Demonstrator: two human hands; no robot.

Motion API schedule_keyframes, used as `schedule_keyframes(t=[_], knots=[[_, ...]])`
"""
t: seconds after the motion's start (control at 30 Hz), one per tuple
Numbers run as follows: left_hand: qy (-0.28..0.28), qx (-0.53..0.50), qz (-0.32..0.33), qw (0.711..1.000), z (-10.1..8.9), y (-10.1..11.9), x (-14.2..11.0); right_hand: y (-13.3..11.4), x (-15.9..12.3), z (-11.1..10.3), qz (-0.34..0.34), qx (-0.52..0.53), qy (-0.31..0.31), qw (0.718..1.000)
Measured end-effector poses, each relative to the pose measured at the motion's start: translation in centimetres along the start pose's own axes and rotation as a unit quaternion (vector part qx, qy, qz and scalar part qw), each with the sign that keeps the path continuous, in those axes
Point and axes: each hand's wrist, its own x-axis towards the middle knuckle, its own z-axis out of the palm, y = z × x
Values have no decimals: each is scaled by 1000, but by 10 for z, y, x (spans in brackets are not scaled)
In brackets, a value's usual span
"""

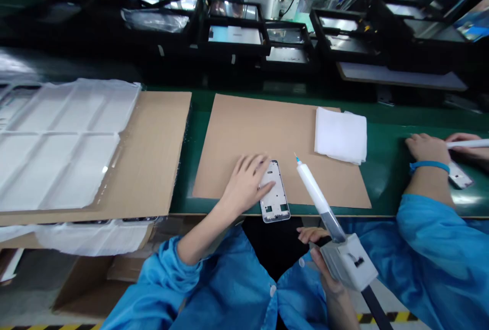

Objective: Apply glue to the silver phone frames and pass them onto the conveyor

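My left hand [246, 182] lies with fingers spread on a silver phone frame [275, 195], pressing its left edge on the brown cardboard sheet [267, 131]. My right hand [324, 261] grips a glue dispenser [332, 223] with a white syringe barrel and a grey block at its base. The blue needle tip points up and left, just right of the phone frame, a little above the cardboard.
A folded white cloth [341, 135] lies on the cardboard's far right corner. A co-worker's hand [428, 149] with a blue wristband works on another frame [460, 176] at right. White moulded trays [57, 141] sit on cardboard at left. Black trays [235, 34] line the back.
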Motion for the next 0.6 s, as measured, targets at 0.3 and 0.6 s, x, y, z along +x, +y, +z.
schedule_keyframes(t=[0.3, 0.6], knots=[[-7, 97, 89, 991, 4, 9, 22, -11, -4, -9, -23, 73, 27, 997], [-23, 79, -95, 992, 6, -25, 43, -10, -8, -6, -33, 134, 51, 989]])
